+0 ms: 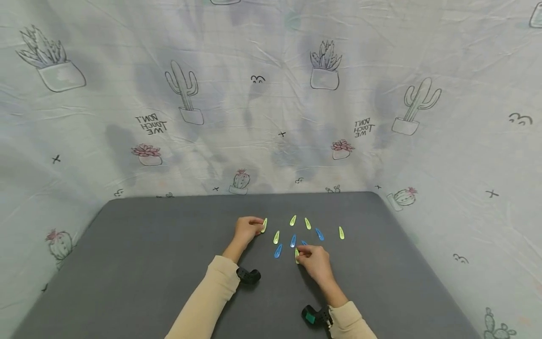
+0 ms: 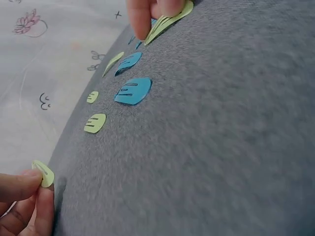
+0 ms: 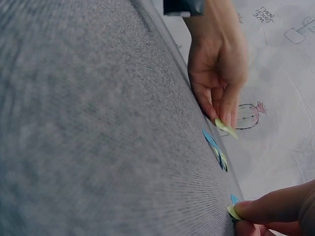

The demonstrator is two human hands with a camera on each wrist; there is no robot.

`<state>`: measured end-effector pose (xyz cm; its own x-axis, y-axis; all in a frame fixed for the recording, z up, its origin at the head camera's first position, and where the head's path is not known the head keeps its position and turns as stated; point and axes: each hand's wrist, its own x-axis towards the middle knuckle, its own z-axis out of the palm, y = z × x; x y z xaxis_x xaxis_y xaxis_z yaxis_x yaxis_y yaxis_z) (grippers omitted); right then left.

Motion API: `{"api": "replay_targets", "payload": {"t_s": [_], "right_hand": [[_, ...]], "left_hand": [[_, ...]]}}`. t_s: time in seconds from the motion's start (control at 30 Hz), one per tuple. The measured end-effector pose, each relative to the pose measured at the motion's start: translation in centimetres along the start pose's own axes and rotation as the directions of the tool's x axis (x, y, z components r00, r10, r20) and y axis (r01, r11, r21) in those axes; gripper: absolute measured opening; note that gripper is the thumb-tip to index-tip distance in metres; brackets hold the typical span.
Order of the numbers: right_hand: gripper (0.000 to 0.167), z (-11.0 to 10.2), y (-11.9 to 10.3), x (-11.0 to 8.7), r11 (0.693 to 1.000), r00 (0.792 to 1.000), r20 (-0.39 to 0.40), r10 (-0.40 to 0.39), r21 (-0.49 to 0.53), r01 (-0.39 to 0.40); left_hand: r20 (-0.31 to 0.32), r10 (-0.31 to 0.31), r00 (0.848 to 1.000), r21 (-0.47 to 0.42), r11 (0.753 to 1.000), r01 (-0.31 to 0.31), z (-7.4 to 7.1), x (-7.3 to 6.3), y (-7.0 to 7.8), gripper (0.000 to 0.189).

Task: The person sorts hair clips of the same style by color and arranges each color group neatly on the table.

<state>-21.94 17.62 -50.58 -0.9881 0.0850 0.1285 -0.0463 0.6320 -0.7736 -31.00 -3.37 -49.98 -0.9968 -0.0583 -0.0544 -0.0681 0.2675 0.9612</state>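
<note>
Between the thumb and fingers of my left hand (image 1: 247, 229) is a yellow-green snap hair clip (image 1: 264, 225), at the left end of a scatter of clips. Thumb and finger hold it in the left wrist view too, near the lower left corner (image 2: 45, 174). My right hand (image 1: 317, 264) pinches another yellow-green hair clip (image 1: 297, 256) at the near side of the scatter. Close by lie a blue hair clip (image 1: 278, 251), a second blue clip (image 1: 293, 241) and a yellow-green clip (image 1: 276, 237). One more blue clip (image 1: 304, 243) is partly hidden behind the right hand.
Farther back on the grey table (image 1: 161, 263) are two yellow-green clips (image 1: 293, 220). A blue clip (image 1: 319, 234) and a lone yellow-green clip (image 1: 341, 232) lie to the right. A printed cloth (image 1: 262, 113) hangs behind the table's far edge. Each wrist wears a black device (image 1: 249, 276).
</note>
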Motion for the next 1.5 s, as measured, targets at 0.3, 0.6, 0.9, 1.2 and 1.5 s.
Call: {"api": "replay_targets", "payload": {"t_s": [0.3, 0.6, 0.9, 1.2, 1.5], "right_hand": [[0.021, -0.3, 0.2, 0.1, 0.999, 1.000, 0.015, 0.012, 0.031, -0.013], [0.021, -0.2, 0.8, -0.2, 0.999, 0.999, 0.030, 0.012, 0.051, -0.013], [0.021, -0.7, 0.8, 0.0, 0.998, 1.000, 0.017, -0.004, 0.055, 0.003], [0.021, -0.9, 0.7, -0.1, 0.998, 0.999, 0.032, 0.013, 0.060, -0.015], [0.022, -0.5, 0.7, -0.4, 0.998, 0.998, 0.054, 0.012, 0.063, -0.015]], "left_hand": [[-0.031, 0.018, 0.999, -0.047, 0.999, -0.020, -2.0, -1.2, -0.8, 0.014], [-0.101, 0.039, 0.994, 0.059, 0.998, -0.033, -4.5, -2.8, -2.0, 0.014], [-0.178, 0.075, 0.981, 0.260, 0.965, -0.026, -6.6, -3.5, -1.9, 0.011], [-0.221, 0.124, 0.968, 0.417, 0.909, -0.021, -6.9, -4.4, -1.8, 0.012], [-0.270, 0.146, 0.952, 0.446, 0.895, -0.011, -7.0, -5.3, -2.3, 0.011]]}}
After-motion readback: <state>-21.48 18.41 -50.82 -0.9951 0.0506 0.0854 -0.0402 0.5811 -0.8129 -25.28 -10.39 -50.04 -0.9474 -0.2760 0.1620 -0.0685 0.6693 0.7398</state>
